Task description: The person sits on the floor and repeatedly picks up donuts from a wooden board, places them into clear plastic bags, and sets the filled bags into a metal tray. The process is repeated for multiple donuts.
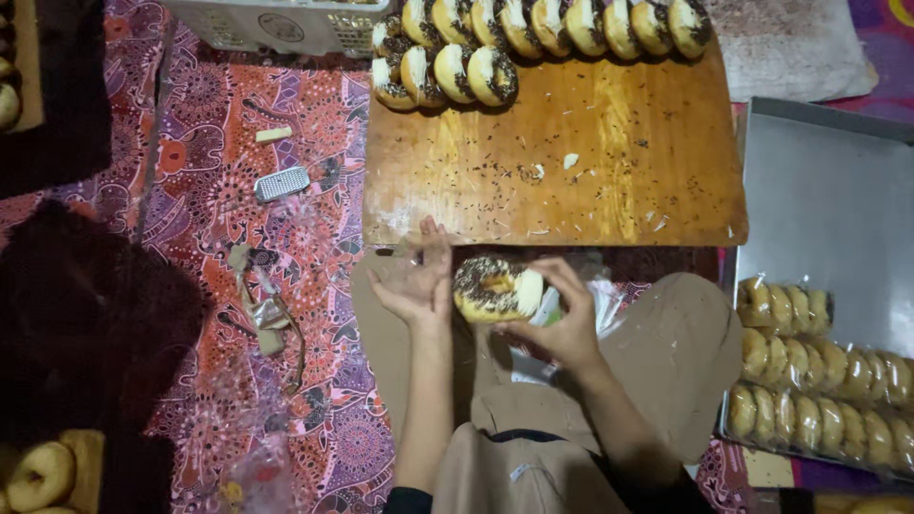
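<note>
- Right hand (568, 328) cupping a sprinkle-topped doughnut (495, 288), grip closed around it, just below the wooden board (590, 181).
- Left hand (416, 281) lying open, palm flat, touching the doughnut's side.
- Topped doughnuts (533, 33) lining the board's far edge.
- Bagged doughnuts (824, 381) filling a metal tray (828, 190) right of the board.
- Plain doughnuts (38, 474) waiting, well left of the board.

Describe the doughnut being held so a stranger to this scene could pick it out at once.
Start at the big wooden board with rows of sprinkled doughnuts along its far edge. Just below its near edge, the right hand grips a doughnut, the left hand open beside it. It is the only chocolate-sprinkled doughnut off the board and held; those on the metal tray at right are bagged.
</note>
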